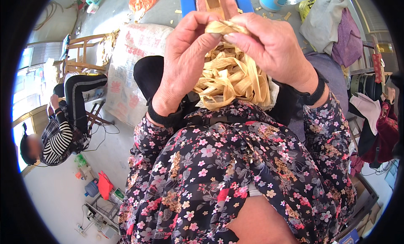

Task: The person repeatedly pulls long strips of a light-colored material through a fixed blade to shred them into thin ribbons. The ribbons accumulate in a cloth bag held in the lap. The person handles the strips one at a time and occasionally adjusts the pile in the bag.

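Note:
My left hand (192,51) and my right hand (268,45) meet at the top centre. Between the thumbs and fingers of both is a twisted, folded piece of pale tan strip (225,27), perhaps dried husk or bean-curd skin; I cannot tell which. Below the hands, at my lap, lies a heap of long flat strips (233,77) of the same tan material, loosely looped and tangled. A whitish sheet edge (274,94) shows beneath the heap on the right. Both wrists wear black bands.
Beyond my hands stands a blue-sided bench (188,2) with a pinkish top. A printed white sack (132,73) lies to the left. A light blue bucket (273,1) and draped cloths (325,20) are at upper right. One person sits far left, another far right.

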The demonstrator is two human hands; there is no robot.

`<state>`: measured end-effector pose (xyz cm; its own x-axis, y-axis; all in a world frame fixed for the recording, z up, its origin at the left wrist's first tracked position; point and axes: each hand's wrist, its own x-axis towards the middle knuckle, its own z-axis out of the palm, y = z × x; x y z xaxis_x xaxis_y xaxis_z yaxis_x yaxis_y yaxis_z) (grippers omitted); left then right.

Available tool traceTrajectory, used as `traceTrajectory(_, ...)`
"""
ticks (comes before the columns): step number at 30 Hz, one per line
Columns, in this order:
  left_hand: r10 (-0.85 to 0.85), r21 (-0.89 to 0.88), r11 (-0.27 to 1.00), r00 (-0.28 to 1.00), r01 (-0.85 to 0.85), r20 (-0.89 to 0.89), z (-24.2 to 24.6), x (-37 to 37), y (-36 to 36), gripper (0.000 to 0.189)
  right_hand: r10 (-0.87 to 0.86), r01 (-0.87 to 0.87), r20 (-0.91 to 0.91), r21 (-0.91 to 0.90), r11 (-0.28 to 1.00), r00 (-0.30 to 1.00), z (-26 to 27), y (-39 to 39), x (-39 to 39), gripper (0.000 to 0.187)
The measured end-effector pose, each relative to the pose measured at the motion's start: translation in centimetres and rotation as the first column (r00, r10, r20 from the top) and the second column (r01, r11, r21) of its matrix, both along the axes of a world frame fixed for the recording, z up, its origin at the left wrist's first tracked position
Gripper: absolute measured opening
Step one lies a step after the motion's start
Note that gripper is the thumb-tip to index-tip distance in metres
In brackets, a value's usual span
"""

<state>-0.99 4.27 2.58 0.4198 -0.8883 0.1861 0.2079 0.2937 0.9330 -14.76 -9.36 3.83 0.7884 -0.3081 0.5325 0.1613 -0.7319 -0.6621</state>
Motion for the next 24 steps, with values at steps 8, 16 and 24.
traceTrajectory(8, 0.174, 0.014, 0.972, 0.762, -0.234, 0.624, -0.1, 0.3, -0.1, 0.015, 0.005, -0.001, -0.015, 0.26, 0.966, 1.0, -2.3, 0.8, 0.0, 0.026)
traceTrajectory(16, 0.166, -0.04, 0.971, 0.537, -0.237, 0.827, -1.7, 1.7, 0.0, 0.018, 0.201, -0.249, 0.152, 0.45, 0.858, 0.968, -3.1, 1.3, 0.9, 0.02)
traceTrajectory(24, 0.235, 0.034, 0.963, 0.896, -0.267, 0.376, -2.8, 0.1, 0.1, 0.019, 0.274, -0.084, -0.051, 0.885, 0.458, 0.96, -2.9, 1.0, 0.8, 0.017)
